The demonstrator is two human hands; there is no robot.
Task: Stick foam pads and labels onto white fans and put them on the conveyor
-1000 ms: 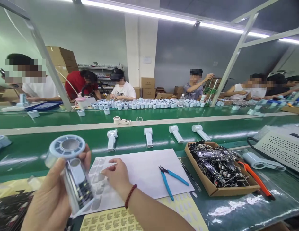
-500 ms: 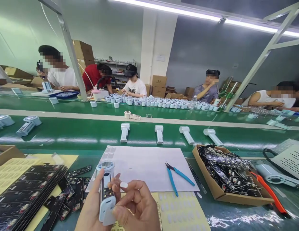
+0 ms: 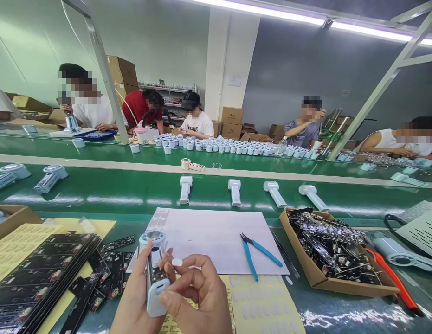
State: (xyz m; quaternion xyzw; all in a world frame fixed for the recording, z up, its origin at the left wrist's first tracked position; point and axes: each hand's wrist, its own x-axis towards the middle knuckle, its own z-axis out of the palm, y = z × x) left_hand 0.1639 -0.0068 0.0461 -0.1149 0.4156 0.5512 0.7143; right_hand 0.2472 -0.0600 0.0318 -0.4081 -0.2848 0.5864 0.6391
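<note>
The handheld fan shell [image 3: 153, 273] stood upright at the near table edge, open side facing the wearer so its board showed. The left hand [image 3: 134, 306] was clamped round its handle to steady it. The right hand [image 3: 198, 297] pressed its thumb on the handle's base, a small white pad [image 3: 177, 262] stuck on a raised fingertip just beside the shell.

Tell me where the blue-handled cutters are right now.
The blue-handled cutters lie on the white sheet's right edge, just left of the cardboard box of circuit boards.
</note>
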